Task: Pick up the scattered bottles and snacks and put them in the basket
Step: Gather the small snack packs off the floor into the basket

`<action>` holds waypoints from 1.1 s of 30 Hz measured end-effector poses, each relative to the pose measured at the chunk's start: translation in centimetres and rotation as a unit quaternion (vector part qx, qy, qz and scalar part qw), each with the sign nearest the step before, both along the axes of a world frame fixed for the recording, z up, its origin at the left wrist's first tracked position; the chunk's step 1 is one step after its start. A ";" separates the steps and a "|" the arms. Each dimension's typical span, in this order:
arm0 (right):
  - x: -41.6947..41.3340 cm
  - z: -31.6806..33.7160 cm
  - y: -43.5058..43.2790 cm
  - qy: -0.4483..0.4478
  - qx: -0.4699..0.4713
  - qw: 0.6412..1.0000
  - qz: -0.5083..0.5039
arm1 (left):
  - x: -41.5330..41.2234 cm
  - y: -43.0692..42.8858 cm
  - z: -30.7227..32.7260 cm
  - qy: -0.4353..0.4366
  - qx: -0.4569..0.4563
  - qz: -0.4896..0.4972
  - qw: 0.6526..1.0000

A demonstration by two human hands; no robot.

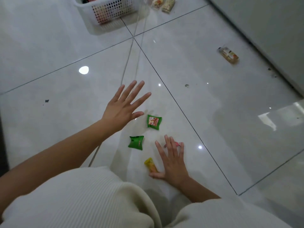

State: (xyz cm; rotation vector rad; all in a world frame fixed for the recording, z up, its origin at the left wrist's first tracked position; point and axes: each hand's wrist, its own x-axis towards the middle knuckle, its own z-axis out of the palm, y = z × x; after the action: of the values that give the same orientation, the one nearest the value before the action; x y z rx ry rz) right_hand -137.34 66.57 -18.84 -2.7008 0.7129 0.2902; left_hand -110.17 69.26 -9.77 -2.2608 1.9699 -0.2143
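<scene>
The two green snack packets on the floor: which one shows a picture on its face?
The farther green packet, nearer the left hand; it shows an orange-and-white picture. The nearer green packet looks almost plain green.

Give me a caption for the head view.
Both hands open over green snack packs on the floor; basket beyond.

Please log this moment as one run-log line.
left hand: open, empty | right hand: open over pink snack | green packets on floor | basket: far
</scene>
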 end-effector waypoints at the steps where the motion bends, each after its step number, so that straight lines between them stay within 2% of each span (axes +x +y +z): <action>1: 0.3 -0.1 0.0 -0.004 -0.001 1.000 -0.001 | 0.0 0.0 -0.2 -0.004 0.010 -0.022 1.000; 5: 2.0 -0.3 -0.4 -0.024 -0.001 1.000 -0.001 | 0.2 0.3 -1.0 0.013 0.032 -0.061 0.998; 19: 9.1 -0.2 -3.1 -0.036 0.070 0.995 -0.069 | 1.0 1.8 0.0 0.092 -0.018 0.083 0.992; 27: 12.0 0.4 -3.1 -0.028 0.100 0.993 -0.048 | 1.3 2.2 -0.2 0.118 -0.042 0.129 0.984; 33: 13.9 0.2 -1.7 -0.025 0.073 0.997 -0.007 | 1.4 2.4 0.0 0.151 -0.058 0.138 0.977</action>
State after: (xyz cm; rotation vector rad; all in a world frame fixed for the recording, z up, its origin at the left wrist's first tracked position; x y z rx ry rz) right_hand -123.40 64.83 -18.65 -2.5548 0.6684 0.2604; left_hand -108.77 71.66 -9.77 -2.7501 1.7772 0.0499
